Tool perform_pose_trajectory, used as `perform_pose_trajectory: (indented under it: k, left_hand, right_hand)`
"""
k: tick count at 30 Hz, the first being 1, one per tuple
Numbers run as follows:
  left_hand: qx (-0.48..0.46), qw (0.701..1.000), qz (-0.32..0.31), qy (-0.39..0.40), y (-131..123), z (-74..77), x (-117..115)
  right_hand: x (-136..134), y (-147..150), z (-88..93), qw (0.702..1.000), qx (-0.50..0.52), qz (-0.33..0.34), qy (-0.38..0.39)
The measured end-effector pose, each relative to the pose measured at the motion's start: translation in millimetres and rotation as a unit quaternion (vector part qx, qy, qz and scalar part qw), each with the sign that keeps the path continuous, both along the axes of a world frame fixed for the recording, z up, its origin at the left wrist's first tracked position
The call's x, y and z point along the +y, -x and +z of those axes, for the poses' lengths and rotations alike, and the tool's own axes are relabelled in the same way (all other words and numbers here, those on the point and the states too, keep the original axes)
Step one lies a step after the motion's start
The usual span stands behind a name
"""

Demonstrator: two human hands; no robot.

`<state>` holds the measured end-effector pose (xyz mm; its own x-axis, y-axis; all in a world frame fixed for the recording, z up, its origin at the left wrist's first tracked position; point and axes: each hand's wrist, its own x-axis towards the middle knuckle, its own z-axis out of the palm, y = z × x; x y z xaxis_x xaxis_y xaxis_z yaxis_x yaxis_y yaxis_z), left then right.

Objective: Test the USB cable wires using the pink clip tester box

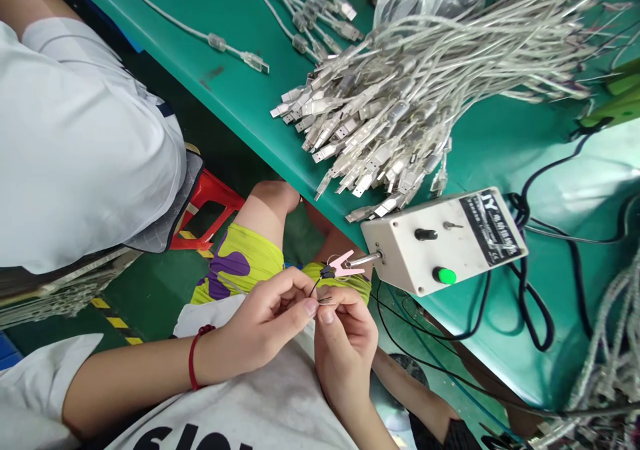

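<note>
My left hand (265,320), with a red bracelet (193,357) at the wrist, has thumb and forefinger pinched on a thin dark wire (316,286). My right hand (346,327) is closed beside it, thumb and finger pinching small wire ends (325,299); the fingertips of both hands nearly meet. Just above them is a pink clip (345,264) with a small black piece (327,272) in its jaws. It sits at the end of a metal shaft (365,259) on a white control box (435,243) with a green button (445,275).
Many clear USB cables (400,103) lie piled on the green table (240,110), a single cable (217,42) to their left. Black cords (530,317) run behind the box. Another person (85,150) sits at left; another person's forearm (415,390) shows at lower right.
</note>
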<state>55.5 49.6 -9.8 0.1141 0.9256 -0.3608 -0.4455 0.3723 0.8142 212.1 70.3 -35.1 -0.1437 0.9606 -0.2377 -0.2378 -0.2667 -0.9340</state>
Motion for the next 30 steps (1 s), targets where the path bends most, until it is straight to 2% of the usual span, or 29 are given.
perform_pose_trajectory:
  k: [9,15,18,21,25,30]
  left_hand:
    - [0.013,1.0,0.026,0.008,-1.9,-5.2,-1.7]
    - [0.026,0.999,0.032,0.018,-4.6,-6.2,-2.2]
    - [0.038,0.997,0.065,0.017,-3.7,-8.9,-3.1]
    - [0.061,0.991,0.112,0.035,-2.0,-12.4,-2.7]
    - [0.077,0.986,0.143,0.048,-1.8,-13.8,1.8]
    - [0.072,0.983,0.161,0.045,-2.8,-13.8,7.5]
  right_hand:
    - [4.2,3.0,2.2,0.995,0.025,-0.012,0.094]
    - [4.0,3.7,4.8,0.994,0.052,-0.02,0.098]
    - [7.0,5.8,1.9,0.992,0.05,-0.009,0.118]
    - [17.3,7.4,-2.8,0.989,0.063,-0.012,0.136]
    - [38.8,3.9,-7.6,0.981,0.11,-0.006,0.159]
    - [53.8,-0.9,-16.2,0.988,0.103,0.014,0.116]
